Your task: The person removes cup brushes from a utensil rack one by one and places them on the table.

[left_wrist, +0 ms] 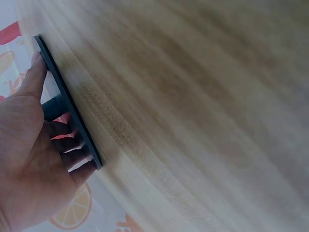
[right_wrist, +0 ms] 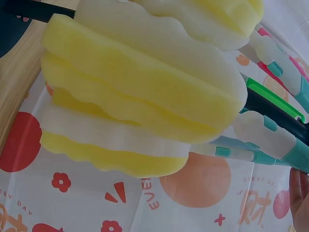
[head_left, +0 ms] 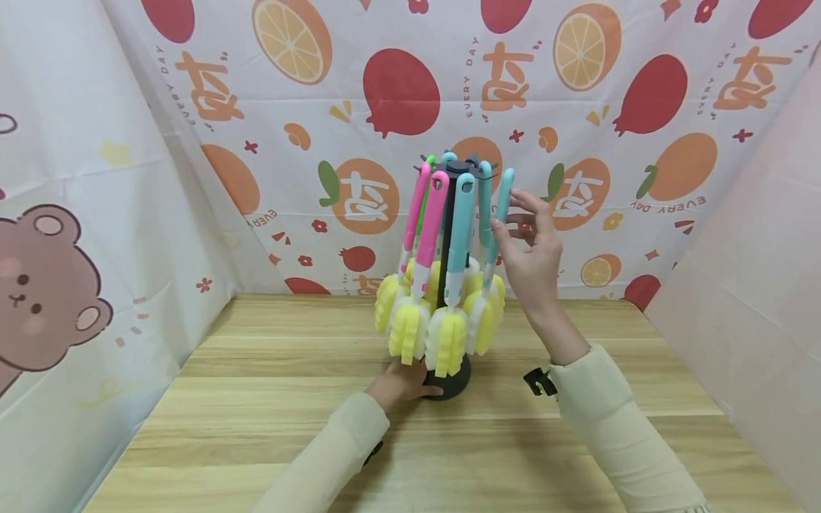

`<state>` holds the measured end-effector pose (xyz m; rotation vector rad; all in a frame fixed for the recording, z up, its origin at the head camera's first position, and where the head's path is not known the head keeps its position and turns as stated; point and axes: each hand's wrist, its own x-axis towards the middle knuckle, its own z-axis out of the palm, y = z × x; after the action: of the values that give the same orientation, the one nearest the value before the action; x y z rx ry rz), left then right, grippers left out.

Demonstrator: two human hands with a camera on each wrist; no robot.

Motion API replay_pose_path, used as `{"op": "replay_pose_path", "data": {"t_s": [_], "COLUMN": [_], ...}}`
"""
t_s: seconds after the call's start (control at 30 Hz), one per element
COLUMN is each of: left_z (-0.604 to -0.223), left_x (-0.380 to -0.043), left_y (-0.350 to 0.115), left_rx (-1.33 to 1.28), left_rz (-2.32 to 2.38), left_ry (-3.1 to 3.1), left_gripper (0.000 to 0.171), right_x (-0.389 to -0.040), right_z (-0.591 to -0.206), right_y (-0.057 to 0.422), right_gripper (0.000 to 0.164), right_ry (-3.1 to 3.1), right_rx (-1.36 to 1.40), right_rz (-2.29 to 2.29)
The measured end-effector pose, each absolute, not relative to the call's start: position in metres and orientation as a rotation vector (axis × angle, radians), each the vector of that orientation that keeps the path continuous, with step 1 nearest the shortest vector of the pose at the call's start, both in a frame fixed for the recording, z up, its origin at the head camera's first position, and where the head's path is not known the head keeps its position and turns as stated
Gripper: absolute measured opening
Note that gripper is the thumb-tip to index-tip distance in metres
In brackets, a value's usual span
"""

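A black stand [head_left: 449, 203] rises from a round base [head_left: 452, 385] on the table. Sponge brushes with yellow-and-white heads hang around its top by pink, teal and green handles. My right hand [head_left: 535, 256] pinches the teal handle of the rightmost sponge brush [head_left: 504, 196] between thumb and fingers. Down at the base, my left hand [head_left: 400, 381] holds the stand; in the left wrist view, thumb and fingers spread over the disc [left_wrist: 72, 106] on either side of the post [left_wrist: 54, 108]. Large sponge heads [right_wrist: 145, 82] fill the right wrist view, with only fingers [right_wrist: 297, 193] at its edge.
The wood-grain table [head_left: 288, 427] reaches back to a fruit-printed cloth [head_left: 398, 92]. Cloth hangs at both sides, with a bear print [head_left: 38, 285] on the left. A black strap piece [head_left: 539, 382] sits at my right cuff.
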<state>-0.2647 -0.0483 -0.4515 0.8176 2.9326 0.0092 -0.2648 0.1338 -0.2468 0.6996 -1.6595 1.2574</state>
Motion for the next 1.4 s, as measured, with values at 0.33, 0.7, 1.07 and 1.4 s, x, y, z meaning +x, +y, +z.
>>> {"op": "replay_pose_path", "data": {"t_s": [0.33, 0.7, 1.07, 1.4], "left_z": [-0.455, -0.459, -0.463, -0.459], "left_x": [-0.267, -0.268, -0.268, -0.267], "left_y": [-0.047, -0.048, -0.047, -0.047], "left_rx": [0.809, 0.836, 0.805, 0.763], "left_rz": [-0.09, -0.059, 0.021, 0.007], "left_ry": [2.939, 2.951, 2.934, 2.91], "left_gripper": [0.087, 0.088, 0.092, 0.092], "right_x": [-0.264, -0.262, -0.246, -0.262], "right_z": [-0.25, -0.256, -0.252, -0.264], "right_y": [0.137, 0.14, 0.145, 0.16], "right_gripper": [0.038, 0.039, 0.038, 0.04], "right_ry": [-1.675, -1.678, -1.73, -1.729], "right_rx": [0.71, 0.711, 0.632, 0.617], "right_rz": [1.231, 1.27, 1.308, 1.312]}}
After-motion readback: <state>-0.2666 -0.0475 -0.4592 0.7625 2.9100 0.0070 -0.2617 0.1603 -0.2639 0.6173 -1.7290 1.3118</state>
